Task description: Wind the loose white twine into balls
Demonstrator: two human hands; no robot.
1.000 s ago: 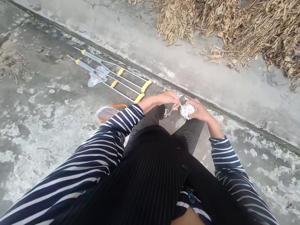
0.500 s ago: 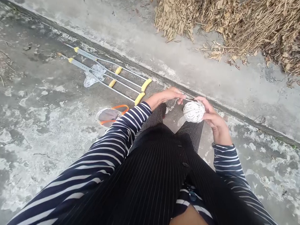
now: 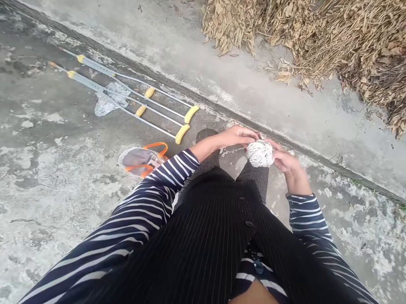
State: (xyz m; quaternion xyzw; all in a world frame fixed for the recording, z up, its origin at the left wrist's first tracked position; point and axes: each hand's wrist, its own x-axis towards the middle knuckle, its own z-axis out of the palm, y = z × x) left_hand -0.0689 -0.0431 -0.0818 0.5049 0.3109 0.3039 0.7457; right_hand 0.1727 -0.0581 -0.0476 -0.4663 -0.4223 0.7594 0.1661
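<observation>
A round white ball of yarn [image 3: 260, 154] with thin dark flecks hangs in front of my legs. My right hand [image 3: 286, 161] grips it from the right, fingers and thumb bent around its side. My left hand [image 3: 237, 137] pinches at the ball's upper left edge, thumb and fingers together at the yarn. Below my left hand a loose white strand [image 3: 232, 150] dangles. Part of the left fingertips and the strand between them are hidden behind the ball and hand.
Two crutches [image 3: 140, 110] with yellow pads lie on the concrete at left, over a crumpled clear plastic sheet [image 3: 107, 101]. Nearer stands a bag with orange handles [image 3: 140, 162]. A low concrete edge [image 3: 231, 115] runs diagonally. Dried plants [image 3: 315, 40] are heaped at upper right.
My left hand has moved right, up against the ball; the taut stretch of strand between my hands no longer shows. My right hand keeps hold of the ball. The view has shifted slightly.
</observation>
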